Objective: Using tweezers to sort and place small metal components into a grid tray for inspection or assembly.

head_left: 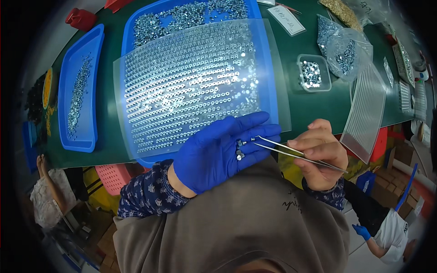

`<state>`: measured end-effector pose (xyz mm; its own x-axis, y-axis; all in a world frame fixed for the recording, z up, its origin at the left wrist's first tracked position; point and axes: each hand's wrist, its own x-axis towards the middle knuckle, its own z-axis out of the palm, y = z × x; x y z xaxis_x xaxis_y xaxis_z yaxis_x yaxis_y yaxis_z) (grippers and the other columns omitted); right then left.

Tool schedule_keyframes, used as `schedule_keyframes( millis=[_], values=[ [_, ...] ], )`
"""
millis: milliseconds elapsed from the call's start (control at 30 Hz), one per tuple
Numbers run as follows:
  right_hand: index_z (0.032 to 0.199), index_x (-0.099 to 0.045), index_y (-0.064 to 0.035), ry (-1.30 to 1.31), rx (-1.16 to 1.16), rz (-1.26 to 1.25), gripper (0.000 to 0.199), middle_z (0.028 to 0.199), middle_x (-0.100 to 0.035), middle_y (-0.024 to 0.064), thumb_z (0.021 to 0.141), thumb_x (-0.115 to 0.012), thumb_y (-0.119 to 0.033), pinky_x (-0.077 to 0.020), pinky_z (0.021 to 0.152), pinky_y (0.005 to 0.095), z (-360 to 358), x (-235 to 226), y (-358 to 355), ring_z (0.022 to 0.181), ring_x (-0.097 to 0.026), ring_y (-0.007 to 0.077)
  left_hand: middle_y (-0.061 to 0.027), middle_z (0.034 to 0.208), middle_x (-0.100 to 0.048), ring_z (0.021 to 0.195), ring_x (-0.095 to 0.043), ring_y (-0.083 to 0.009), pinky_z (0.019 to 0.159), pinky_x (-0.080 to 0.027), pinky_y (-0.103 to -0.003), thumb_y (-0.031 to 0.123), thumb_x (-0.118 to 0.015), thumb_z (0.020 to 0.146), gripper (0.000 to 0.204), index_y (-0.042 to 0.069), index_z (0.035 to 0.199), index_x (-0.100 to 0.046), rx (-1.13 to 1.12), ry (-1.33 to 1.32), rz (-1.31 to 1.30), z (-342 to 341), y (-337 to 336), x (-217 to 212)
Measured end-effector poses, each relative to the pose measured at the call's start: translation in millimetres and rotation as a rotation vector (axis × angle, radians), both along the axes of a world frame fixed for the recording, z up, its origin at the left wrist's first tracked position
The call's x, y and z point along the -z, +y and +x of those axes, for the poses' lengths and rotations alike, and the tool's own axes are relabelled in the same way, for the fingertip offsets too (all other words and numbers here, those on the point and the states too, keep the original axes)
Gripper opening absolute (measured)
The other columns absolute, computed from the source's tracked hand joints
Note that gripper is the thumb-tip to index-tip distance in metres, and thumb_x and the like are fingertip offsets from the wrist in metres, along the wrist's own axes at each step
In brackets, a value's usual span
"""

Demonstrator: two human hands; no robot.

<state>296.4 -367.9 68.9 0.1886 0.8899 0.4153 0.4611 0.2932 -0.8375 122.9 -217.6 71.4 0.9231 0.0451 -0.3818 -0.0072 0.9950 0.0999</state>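
- At the near edge of the green table (314, 111): left hand (218, 152), blue-gloved, palm up and fingers spread flat; it grips nothing, and a few small metal parts (239, 150) rest loose on its fingers.
- Just right of it: right hand (318, 154), bare, fingers pinched together on a pair of tweezers (296, 152). The tips point left and reach the parts on the glove; a single small part seems to sit at the tips, though it is too small to be sure.
- Just beyond the left hand: clear plate (191, 82), its rows of seats filled with small shiny rings across most of the surface, with gaps showing in the near-left rows. It lies over a blue tray (268, 68) holding a loose heap of the same pieces at its far end.
- Far left: second blue tray (77, 91) with a thin line of parts.
- Right of the plate: small clear tub (313, 73) of parts; beyond it a clear bag (341, 45) of more; further right, a ribbed sheet (366, 113) hanging over the table edge.
- Step in hand, as judged: picking one part off the glove with the tweezers.
- Next move, as judged: a light, steady pinch so the part does not spring away, the palm kept level, then a careful carry to an open seat in the near rows.
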Motion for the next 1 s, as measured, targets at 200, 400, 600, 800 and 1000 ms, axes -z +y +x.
schedule_keyframes(
  millis=[200, 400, 600, 800, 1000],
  values=[
    [0.091, -0.051, -0.0097, 0.086, -0.003, 0.058, 0.032, 0.091, -0.065, 0.0125, 0.067, -0.07, 0.001, -0.0323, 0.085, 0.036, 4, 0, 2, 0.078, -0.06, 0.0173, -0.0264, 0.129, -0.035, 0.119, -0.039, -0.0348, 0.098, -0.04, -0.036, 0.002, -0.042, 0.085, 0.05, -0.003, 0.131, -0.026, 0.019, 0.073, 0.103, 3, 0, 4],
    [0.09, -0.051, -0.0096, 0.108, -0.006, 0.069, 0.033, 0.091, -0.065, 0.0127, 0.066, -0.07, 0.001, -0.0323, 0.084, 0.036, 5, 4, 2, 0.078, -0.06, 0.0166, -0.0266, 0.129, -0.036, 0.119, -0.039, -0.0359, 0.096, -0.042, -0.037, -0.003, -0.04, 0.082, 0.051, -0.004, 0.131, -0.025, 0.001, 0.09, 0.004, 2, 4, 4],
    [0.09, -0.051, -0.009, 0.08, -0.008, 0.068, 0.033, 0.089, -0.066, 0.0121, 0.066, -0.071, 0.0, -0.0329, 0.083, 0.0359, 1, 3, 5, 0.077, -0.06, 0.0162, -0.0266, 0.129, -0.035, 0.117, -0.042, -0.0354, 0.095, -0.043, -0.038, -0.003, -0.037, 0.08, 0.052, -0.004, 0.131, -0.025, 0.011, 0.068, -0.027, 0, 4, 6],
    [0.084, -0.052, -0.0085, 0.027, -0.048, 0.024, 0.028, 0.089, -0.066, 0.0112, 0.065, -0.072, 0.0, -0.0338, 0.083, 0.0365, -1, -3, 10, 0.076, -0.06, 0.0163, -0.0263, 0.129, -0.035, 0.117, -0.043, -0.0331, 0.094, -0.044, -0.036, -0.002, -0.037, 0.08, 0.053, -0.003, 0.132, -0.025, 0.016, 0.0, -0.077, -4, 6, 7],
    [0.084, -0.053, -0.0081, 0.038, -0.031, 0.018, 0.028, 0.089, -0.066, 0.011, 0.065, -0.072, 0.0, -0.0343, 0.083, 0.0369, -6, 0, 13, 0.076, -0.06, 0.0165, -0.0252, 0.132, -0.033, 0.12, -0.039, -0.032, 0.096, -0.042, -0.035, 0.002, -0.038, 0.081, 0.054, -0.003, 0.132, -0.023, -0.027, 0.049, -0.032, -3, 4, 6]
  ],
)
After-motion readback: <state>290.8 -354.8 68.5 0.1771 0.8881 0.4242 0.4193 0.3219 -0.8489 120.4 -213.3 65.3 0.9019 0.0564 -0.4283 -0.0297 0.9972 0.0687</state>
